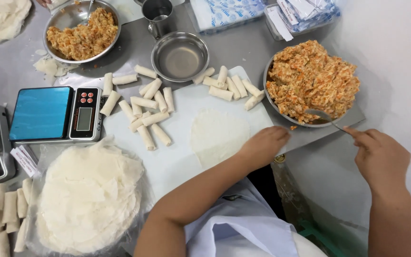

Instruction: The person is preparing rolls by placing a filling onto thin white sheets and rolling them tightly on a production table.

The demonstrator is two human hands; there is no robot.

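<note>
Fingers of the right hand point(381, 154) pinch the handle of a spoon point(327, 118), whose bowl dips into the orange filling point(312, 78) of the metal bowl point(281, 112) just beyond the grip. The left hand point(264, 145) lies loosely curled, holding nothing, its fingertips on the edge of a round wrapper point(217, 133) spread on the white cutting board point(177, 162). Finished rolls point(146, 112) lie farther out past that hand.

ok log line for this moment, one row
left hand flat on wrapper | right hand holds spoon in filling bowl
</note>
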